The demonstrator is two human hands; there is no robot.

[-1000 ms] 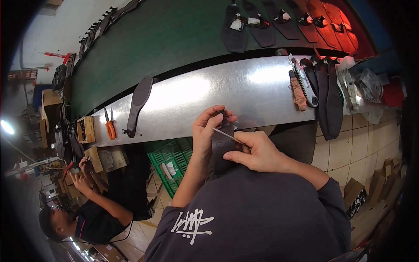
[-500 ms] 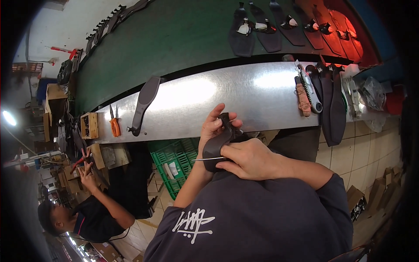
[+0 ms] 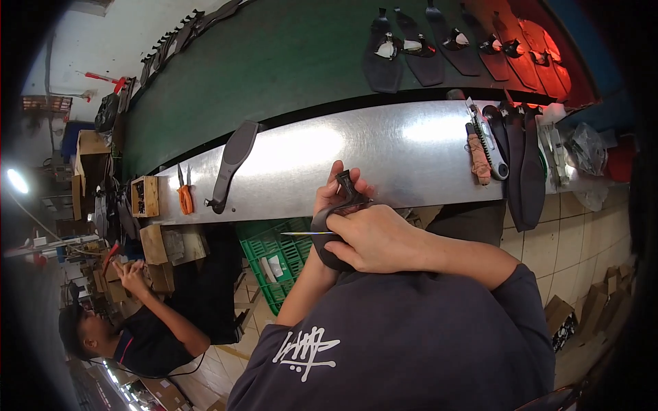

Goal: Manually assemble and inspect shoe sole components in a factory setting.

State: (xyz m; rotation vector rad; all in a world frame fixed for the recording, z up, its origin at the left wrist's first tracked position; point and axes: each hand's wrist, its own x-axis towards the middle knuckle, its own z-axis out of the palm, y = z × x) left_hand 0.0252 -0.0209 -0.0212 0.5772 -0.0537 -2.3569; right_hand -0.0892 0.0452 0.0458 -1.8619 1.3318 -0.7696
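In front of my body I hold a dark shoe sole (image 3: 320, 238) that bends up into a narrow black heel end (image 3: 346, 181). My left hand (image 3: 327, 194) is closed on it from behind, fingertips showing on both sides of the heel end. My right hand (image 3: 380, 240) is closed at the near side of the sole, its thumb and fingers against it. From between those fingers a thin pointed metal tool (image 3: 298, 233) sticks out leftward across the sole; its handle is hidden. Another dark sole (image 3: 236, 154) lies on the metal bench top.
The metal bench (image 3: 301, 164) carries orange-handled pliers (image 3: 184, 195), a wooden box (image 3: 145, 197), a cutter knife (image 3: 490, 147) and stacked soles (image 3: 524, 171). Beyond runs a green belt (image 3: 274, 61) with several soles. A green crate (image 3: 274, 264) stands below; a co-worker (image 3: 154, 329) is at left.
The sole has turned slightly in my hands, and its heel end stands clearer. The metal point reaches further left. The co-worker's hand and red-handled tool have shifted.
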